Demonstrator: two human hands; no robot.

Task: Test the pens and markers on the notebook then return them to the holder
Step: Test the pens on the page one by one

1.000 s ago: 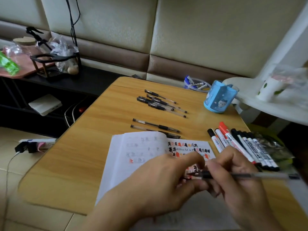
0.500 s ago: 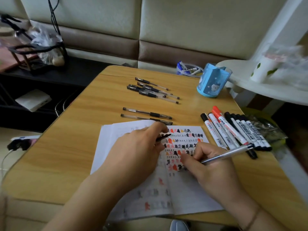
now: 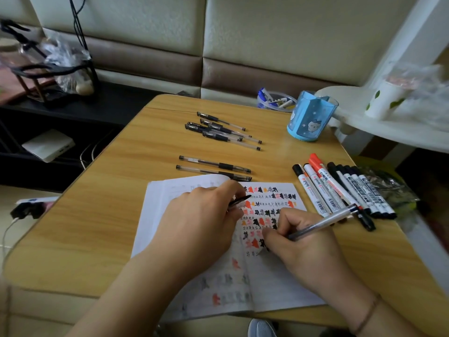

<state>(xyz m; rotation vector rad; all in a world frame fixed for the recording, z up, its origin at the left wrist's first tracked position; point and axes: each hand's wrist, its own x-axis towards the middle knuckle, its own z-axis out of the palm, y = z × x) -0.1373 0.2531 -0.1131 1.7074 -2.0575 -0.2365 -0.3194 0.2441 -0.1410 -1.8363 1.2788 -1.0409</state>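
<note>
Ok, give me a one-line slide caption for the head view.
Right hand tests a clear pen on the open notebook while left hand holds its cap.

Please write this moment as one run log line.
right hand: writing with pen on notebook | left hand: holds pen cap

Bare forearms; thin band on right wrist.

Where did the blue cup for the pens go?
The blue pen holder stands upright at the far right of the wooden table, beyond the row of markers and right of the loose pens.
</note>
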